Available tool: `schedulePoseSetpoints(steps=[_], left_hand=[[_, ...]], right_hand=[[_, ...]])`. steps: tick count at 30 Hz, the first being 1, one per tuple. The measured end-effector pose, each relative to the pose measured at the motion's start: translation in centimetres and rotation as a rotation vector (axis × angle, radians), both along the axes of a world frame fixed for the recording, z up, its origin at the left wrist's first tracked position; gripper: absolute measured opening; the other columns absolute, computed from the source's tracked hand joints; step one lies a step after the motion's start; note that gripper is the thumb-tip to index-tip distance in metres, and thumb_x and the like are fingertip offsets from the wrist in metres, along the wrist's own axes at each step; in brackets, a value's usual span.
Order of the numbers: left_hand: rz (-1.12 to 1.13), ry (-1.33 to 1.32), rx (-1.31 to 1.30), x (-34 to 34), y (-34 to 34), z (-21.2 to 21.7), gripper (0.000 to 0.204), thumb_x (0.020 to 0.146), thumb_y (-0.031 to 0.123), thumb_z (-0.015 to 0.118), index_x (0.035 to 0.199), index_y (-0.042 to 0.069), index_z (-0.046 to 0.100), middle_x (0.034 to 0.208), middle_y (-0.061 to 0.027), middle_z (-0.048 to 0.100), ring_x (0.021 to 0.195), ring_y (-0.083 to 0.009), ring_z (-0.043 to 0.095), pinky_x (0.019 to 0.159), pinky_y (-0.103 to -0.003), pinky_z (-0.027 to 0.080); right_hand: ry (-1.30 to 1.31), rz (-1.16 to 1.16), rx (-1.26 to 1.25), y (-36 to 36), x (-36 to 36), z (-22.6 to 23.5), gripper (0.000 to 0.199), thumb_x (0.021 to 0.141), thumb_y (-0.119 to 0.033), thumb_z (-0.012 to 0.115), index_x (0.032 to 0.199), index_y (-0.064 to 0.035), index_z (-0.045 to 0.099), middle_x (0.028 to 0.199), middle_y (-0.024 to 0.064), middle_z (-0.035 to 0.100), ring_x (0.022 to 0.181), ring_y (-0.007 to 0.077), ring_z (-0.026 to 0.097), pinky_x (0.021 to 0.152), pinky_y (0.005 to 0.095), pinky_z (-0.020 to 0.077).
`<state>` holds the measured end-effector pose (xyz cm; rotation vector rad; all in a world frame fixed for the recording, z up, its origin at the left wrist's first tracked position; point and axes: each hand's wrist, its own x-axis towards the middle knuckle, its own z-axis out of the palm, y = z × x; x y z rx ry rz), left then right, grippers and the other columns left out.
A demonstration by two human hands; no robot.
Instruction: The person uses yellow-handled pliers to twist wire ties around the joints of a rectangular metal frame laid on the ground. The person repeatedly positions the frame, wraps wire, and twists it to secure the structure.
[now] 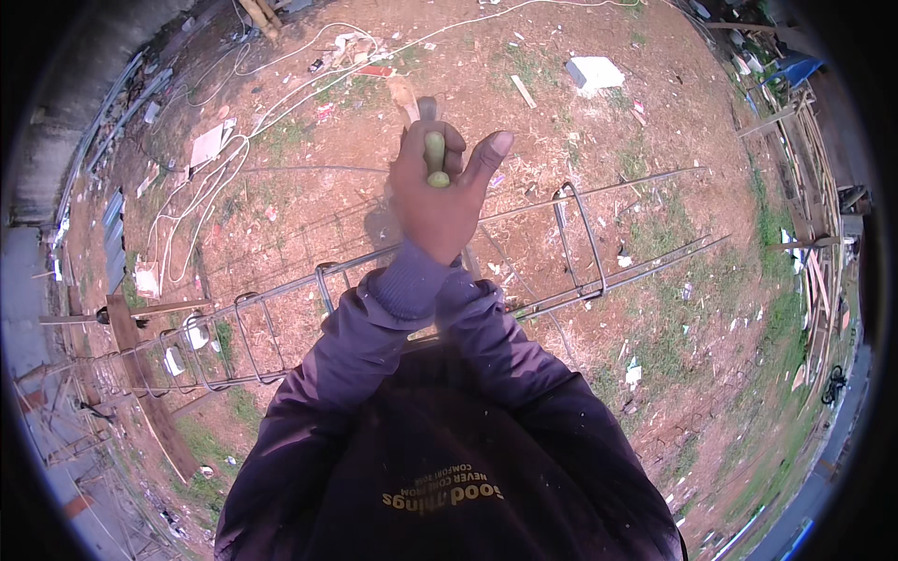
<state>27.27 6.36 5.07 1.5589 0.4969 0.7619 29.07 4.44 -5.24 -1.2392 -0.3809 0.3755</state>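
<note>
My left hand (432,201) is raised in the middle, its fingers curled round a tool with two rounded green handles (435,148), which look like those of pliers. Its thumb sticks out to the right, and the tool's head is hidden. My right forearm (500,323) passes beneath the left wrist, so the right hand's fingers are hidden. Below both arms runs a long steel rebar cage (374,254), slanting up from lower left to right. Rectangular stirrups hang along it, one of them a tilted stirrup (591,243) right of my hands.
A wooden plank (140,360) props the cage's left end. Pale cable (248,140) loops over the littered dirt at upper left. A white block (596,72) lies at upper right. Stacked poles (816,187) line the right side, and a corrugated sheet (113,241) stands at far left.
</note>
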Motion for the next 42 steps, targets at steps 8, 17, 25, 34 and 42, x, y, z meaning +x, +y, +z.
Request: schedulePoseSetpoints(steps=[8, 17, 25, 34, 42], left_hand=[[-0.931, 0.125, -0.408, 3.7, 7.4, 1.3, 0.034, 0.088, 0.025, 0.074, 0.102, -0.001, 0.059, 0.082, -0.0061, 0.061, 0.082, -0.0136, 0.061, 0.074, -0.028, 0.051], [-0.596, -0.121, -0.204, 0.8, 4.0, -2.3, 0.031, 0.088, 0.027, 0.075, 0.091, 0.006, 0.053, 0.074, 0.0021, 0.051, 0.071, -0.0080, 0.052, 0.072, -0.026, 0.049], [-0.489, -0.086, -0.028, 1.6, 8.8, -0.4, 0.091, 0.094, 0.070, 0.030, 0.146, -0.005, 0.031, 0.138, -0.0276, 0.049, 0.125, -0.0359, 0.054, 0.103, -0.043, 0.047], [-0.407, -0.175, 0.099, 2.8, 5.7, -0.5, 0.096, 0.090, 0.077, 0.024, 0.146, 0.000, 0.035, 0.139, -0.0242, 0.049, 0.133, -0.0304, 0.046, 0.110, -0.042, 0.036], [-0.078, 0.457, 0.628, 5.2, 12.7, -7.1, 0.028, 0.086, 0.028, 0.070, 0.091, 0.001, 0.070, 0.079, -0.0184, 0.070, 0.073, -0.0335, 0.069, 0.072, -0.041, 0.054]], right_hand=[[0.127, 0.640, -0.297, -2.7, 5.7, 2.3, 0.031, 0.080, -0.020, 0.081, 0.098, -0.0001, 0.066, 0.084, 0.0066, 0.071, 0.079, 0.0197, 0.066, 0.077, 0.0321, 0.0512], [-0.051, -0.135, -0.050, -1.1, -1.1, -0.1, 0.053, 0.073, -0.022, 0.082, 0.115, 0.0007, 0.059, 0.098, 0.0135, 0.067, 0.090, 0.0193, 0.063, 0.079, 0.0337, 0.0503], [0.165, 0.283, 0.027, -7.1, 10.0, 2.4, 0.048, 0.094, -0.042, 0.062, 0.115, 0.0002, 0.055, 0.095, 0.0110, 0.065, 0.086, 0.0176, 0.062, 0.082, 0.0343, 0.0516], [-0.029, 0.394, -0.051, -6.4, 2.9, 6.8, 0.048, 0.103, -0.041, 0.047, 0.119, 0.0038, 0.056, 0.082, 0.0130, 0.066, 0.073, 0.0189, 0.067, 0.067, 0.0324, 0.0543], [0.680, -0.061, 0.166, -15.0, -3.1, 3.1, 0.036, 0.101, -0.036, 0.052, 0.111, -0.0022, 0.059, 0.073, 0.0108, 0.065, 0.058, 0.0179, 0.063, 0.052, 0.0301, 0.0529]])
